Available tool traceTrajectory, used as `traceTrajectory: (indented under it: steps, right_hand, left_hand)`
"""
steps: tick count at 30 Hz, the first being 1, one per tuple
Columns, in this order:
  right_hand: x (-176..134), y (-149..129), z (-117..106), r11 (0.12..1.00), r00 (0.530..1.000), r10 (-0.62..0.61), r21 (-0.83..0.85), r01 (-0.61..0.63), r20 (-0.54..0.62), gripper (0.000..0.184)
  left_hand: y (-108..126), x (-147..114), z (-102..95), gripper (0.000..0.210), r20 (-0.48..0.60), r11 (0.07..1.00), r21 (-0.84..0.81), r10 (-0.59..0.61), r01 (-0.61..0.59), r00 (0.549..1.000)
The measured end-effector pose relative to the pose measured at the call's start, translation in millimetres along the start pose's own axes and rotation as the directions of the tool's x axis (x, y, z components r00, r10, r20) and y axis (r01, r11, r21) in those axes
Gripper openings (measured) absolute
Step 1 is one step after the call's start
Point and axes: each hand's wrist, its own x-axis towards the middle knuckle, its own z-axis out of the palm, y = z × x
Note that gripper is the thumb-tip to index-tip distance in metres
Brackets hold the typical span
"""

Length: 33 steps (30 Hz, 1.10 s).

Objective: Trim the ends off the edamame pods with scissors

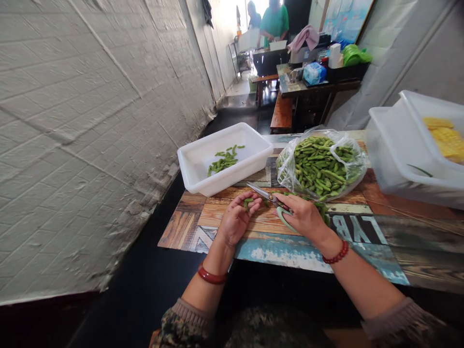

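A green edamame pod (pixel 248 203) is held in the fingers of my left hand (pixel 235 218), above the front part of the table. My right hand (pixel 304 217) grips scissors (pixel 266 194) with pale green handles, their blades pointing left toward the pod. Just beyond my left hand stands a white plastic tub (pixel 203 181) with several edamame pods (pixel 225 160) on its bottom. A clear plastic bag (pixel 286 164) heaped with edamame pods (pixel 319 166) sits beyond my right hand. More pods lie on the table near the scissors, partly hidden by my right hand.
The patterned table (pixel 290 249) ends at an edge near my body. White tubs (pixel 384 145) stand at the right, one with yellow pieces (pixel 444 137) in it. A white brick-patterned wall (pixel 90 121) runs along the left. Farther back, a person in green (pixel 274 24) stands at another table.
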Motion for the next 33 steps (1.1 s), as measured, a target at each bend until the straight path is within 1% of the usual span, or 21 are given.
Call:
traceTrajectory:
  steps: [2,4,10,15,21,24,30,33]
  right_hand:
    - [0.2,-0.5,-0.6,1.0,1.0,0.001,0.009,-0.001,0.003,0.034]
    - [0.2,-0.4,-0.8,1.0,1.0,0.0,0.019,0.0,0.004,0.035]
    - [-0.2,1.0,0.1,1.0,1.0,-0.005,0.03,0.005,-0.003,0.036]
    - [0.3,0.5,0.3,0.999,1.0,-0.016,0.043,0.017,-0.018,0.038]
    - [-0.4,1.7,1.7,0.999,1.0,-0.022,0.038,0.022,-0.019,0.037]
    - [-1.1,2.4,2.2,0.999,0.999,-0.027,0.028,0.028,-0.026,0.036]
    - [-0.9,0.9,1.9,0.999,1.0,-0.028,0.043,0.029,-0.012,0.037]
    - [-0.5,0.0,2.2,0.997,0.999,-0.024,0.067,0.026,-0.03,0.037]
  left_hand:
    - [-0.7,0.7,0.6,0.048,0.026,1.0,-0.001,0.011,-0.011,1.0]
    - [-1.2,1.2,1.4,0.049,0.03,1.0,0.003,0.007,-0.007,1.0]
    - [-0.2,-0.3,3.2,0.029,-0.011,0.999,0.023,-0.031,0.031,0.999]
    - [0.2,-1.7,2.7,0.03,-0.032,0.996,0.072,-0.058,0.061,0.998]
    - [1.5,-2.0,3.6,0.038,-0.134,0.985,0.154,-0.058,0.078,0.989]
    - [1.5,-1.9,4.7,0.037,-0.156,0.983,0.174,-0.03,0.058,0.987]
    - [0.6,-1.3,4.0,0.03,-0.116,0.993,0.111,-0.013,0.026,0.993]
    - [0.9,-1.7,3.8,0.028,-0.103,0.994,0.102,-0.013,0.023,0.995]
